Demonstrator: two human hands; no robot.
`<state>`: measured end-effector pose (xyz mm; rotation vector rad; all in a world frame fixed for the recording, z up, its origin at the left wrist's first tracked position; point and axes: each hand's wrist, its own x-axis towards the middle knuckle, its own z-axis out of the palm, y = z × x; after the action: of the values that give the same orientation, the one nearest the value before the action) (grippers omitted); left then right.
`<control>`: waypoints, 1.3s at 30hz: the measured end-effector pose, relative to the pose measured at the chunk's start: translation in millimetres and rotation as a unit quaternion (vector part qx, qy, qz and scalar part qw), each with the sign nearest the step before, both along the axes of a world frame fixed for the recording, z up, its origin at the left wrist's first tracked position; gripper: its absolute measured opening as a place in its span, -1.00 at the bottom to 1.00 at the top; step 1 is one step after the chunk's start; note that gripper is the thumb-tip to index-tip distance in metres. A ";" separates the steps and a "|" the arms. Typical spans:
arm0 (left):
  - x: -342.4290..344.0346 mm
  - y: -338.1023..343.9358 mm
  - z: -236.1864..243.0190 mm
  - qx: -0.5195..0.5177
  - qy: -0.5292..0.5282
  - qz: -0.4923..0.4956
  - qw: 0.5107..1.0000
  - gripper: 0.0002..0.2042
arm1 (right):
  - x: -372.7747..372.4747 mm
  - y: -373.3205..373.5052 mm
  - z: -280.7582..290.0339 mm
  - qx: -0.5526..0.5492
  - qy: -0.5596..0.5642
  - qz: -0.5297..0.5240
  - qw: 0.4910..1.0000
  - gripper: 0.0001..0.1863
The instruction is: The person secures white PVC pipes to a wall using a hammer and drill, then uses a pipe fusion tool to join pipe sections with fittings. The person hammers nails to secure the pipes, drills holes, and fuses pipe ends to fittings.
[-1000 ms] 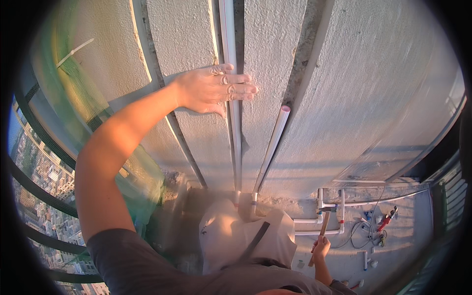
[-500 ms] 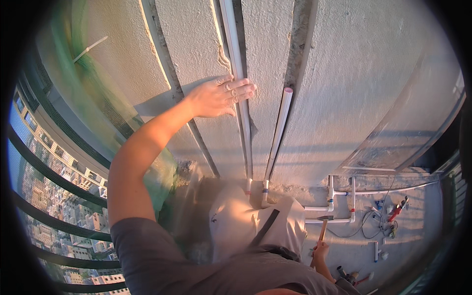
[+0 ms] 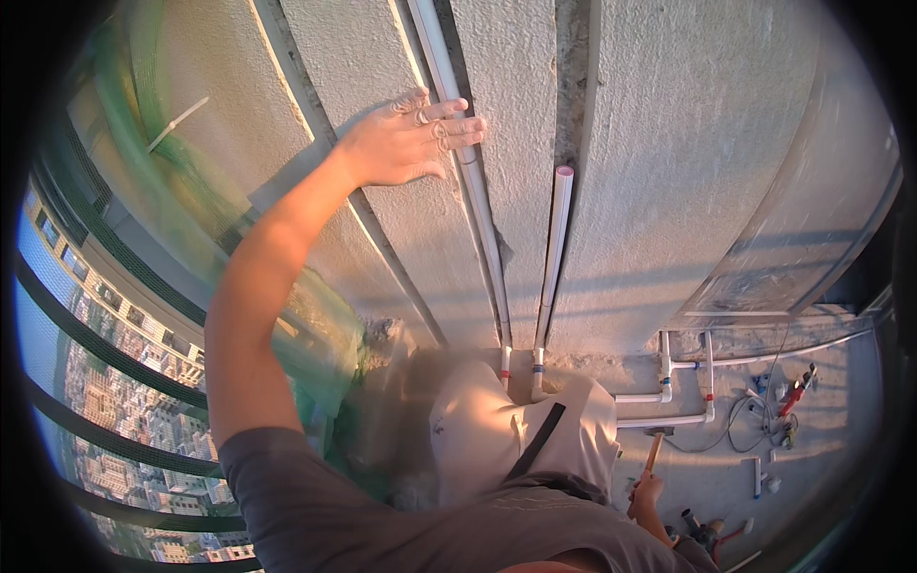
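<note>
My left hand [image 3: 403, 143] reaches up to the grey wall, palm toward it and fingers stretched across a long white pipe [image 3: 484, 222]. That pipe runs lengthwise in a groove cut into the wall. A second, shorter white pipe [image 3: 556, 244] with a pinkish open end stands in the neighbouring groove, to the right. Low on the right, my right hand [image 3: 648, 491] is closed around the wooden handle of a hammer [image 3: 652, 453], its dark head uppermost. Both pipes meet fittings near the floor, one with a red band and one with a blue band.
White floor pipes [image 3: 659, 421] with elbows run along the wall's foot at right. Beyond lie a red-handled tool [image 3: 793, 393], a grey cable [image 3: 734, 430] and loose fittings. Green netting [image 3: 320, 334] and dark railings [image 3: 105, 432] border the left, with buildings far below.
My left hand has slid a little higher along the long pipe. My right hand still grips the hammer. The whole view has shifted slightly.
</note>
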<state>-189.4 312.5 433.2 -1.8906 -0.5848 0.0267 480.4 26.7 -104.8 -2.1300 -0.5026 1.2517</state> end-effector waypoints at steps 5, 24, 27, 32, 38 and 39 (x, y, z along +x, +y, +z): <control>-1.7 4.9 10.2 -0.040 -0.026 -0.005 0.999 -0.26 | -7.5 5.0 1.5 0.007 -0.004 0.016 1.000 -0.70; 13.5 -16.3 17.4 -0.047 -0.070 0.113 0.990 -0.17 | 15.5 11.9 -61.4 0.012 -0.034 0.029 0.999 -0.70; 16.1 -17.8 18.9 -0.063 -0.088 0.107 0.988 -0.18 | 14.1 11.8 -56.9 0.017 -0.044 0.037 0.998 -0.69; 28.5 -28.9 -1.8 -0.001 -0.114 0.100 0.988 -0.18 | 14.7 11.0 -45.2 0.018 -0.097 0.079 0.992 -0.68; 69.3 -102.6 -175.6 -0.003 -0.375 0.073 0.924 -0.35 | 27.1 4.9 -46.8 0.011 -0.227 0.193 0.954 -0.67; 80.3 -117.6 -213.4 -0.022 -0.435 0.049 0.899 -0.39 | 28.8 1.1 -47.7 0.011 -0.246 0.210 0.946 -0.66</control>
<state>-109.0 195.0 219.8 -1.8564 -1.2833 -0.7819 509.2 27.8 -152.4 -2.3956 -1.2320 0.8940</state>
